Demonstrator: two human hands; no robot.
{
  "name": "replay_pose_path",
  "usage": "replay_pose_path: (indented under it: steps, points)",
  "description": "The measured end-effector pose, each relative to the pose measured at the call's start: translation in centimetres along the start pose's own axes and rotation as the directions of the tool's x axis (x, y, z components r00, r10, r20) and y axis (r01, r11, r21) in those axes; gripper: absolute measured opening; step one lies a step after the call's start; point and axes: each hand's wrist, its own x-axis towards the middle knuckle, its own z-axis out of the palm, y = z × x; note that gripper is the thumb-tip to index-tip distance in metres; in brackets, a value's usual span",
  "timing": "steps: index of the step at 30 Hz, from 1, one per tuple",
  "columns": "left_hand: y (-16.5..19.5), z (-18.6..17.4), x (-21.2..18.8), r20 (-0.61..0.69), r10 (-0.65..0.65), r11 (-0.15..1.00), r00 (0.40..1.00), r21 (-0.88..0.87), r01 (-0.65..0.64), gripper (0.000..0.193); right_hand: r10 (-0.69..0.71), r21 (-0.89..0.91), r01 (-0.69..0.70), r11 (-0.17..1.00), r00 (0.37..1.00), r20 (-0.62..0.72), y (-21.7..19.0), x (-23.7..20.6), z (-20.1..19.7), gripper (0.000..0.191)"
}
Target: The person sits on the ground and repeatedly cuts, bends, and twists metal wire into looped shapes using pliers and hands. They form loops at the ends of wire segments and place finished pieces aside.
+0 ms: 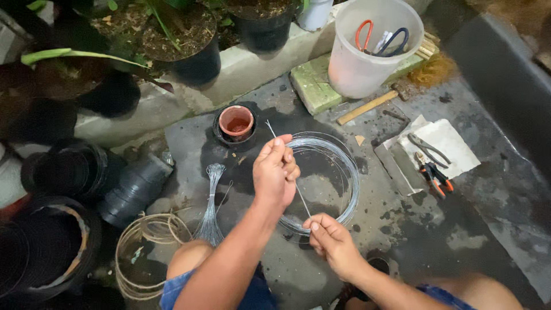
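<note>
Nearest the camera: two bare knees with blue shorts [178, 290]; right hand [333, 241], fingers pinched shut on the lower end of a short straight wire piece [298, 192]; left hand [275, 172], fingers curled closed, thumb and forefinger gripping the same wire piece higher up, its thin tip sticking out up-left above the knuckles. Beneath both hands, flat on the dark wet concrete floor [402, 229]: a coil of silver wire [350, 172], partly hidden by the hands. Left of the knees: a bundle of cut wire lengths [211, 201], fanned at the bottom, and a loop of tan cord [146, 247]. Far left: stacks of black plastic pots [86, 178]. Just beyond the coil: a small terracotta pot [236, 121] seated in a black pot. Right of the coil: pliers with orange handles [433, 175] and grey metal snips [427, 148] on white paper. Farther: a wooden-handled hammer [370, 106], a green board [313, 83] bearing a translucent bucket [356, 69] with scissors inside. At the back: potted plants [183, 40] along a concrete kerb
</note>
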Motion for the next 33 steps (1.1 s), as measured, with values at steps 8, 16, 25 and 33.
replay_pose_path:
  steps: [8, 16, 25, 33]
  points:
    - [0.6, -0.5, 0.3, -0.001, 0.019, 1.0, 1.0, -0.003, -0.019, 0.026, 0.02, -0.076, -0.021, 0.997, 0.999, -0.026, 1.0, -0.1, -0.3, 0.022]
    - [1.0, -0.2, 0.4, -0.047, 0.083, 0.995, 0.995, 0.06, -0.08, 0.028, -0.002, -0.119, 0.0, 0.993, 1.0, -0.018, 2.0, -0.5, 0.2, 0.022]
    - [0.8, 0.0, 0.2, -0.044, 0.214, 0.963, 0.976, 0.178, -0.203, 0.031, -0.017, -0.162, 0.013, 0.987, 1.0, -0.023, 1.6, -0.7, 0.2, 0.024]
    - [1.1, 0.3, -0.1, -0.065, 0.21, 0.958, 0.976, 0.213, -0.192, 0.03, -0.002, -0.175, 0.001, 0.985, 1.0, -0.008, 1.8, -1.1, 0.9, 0.023]
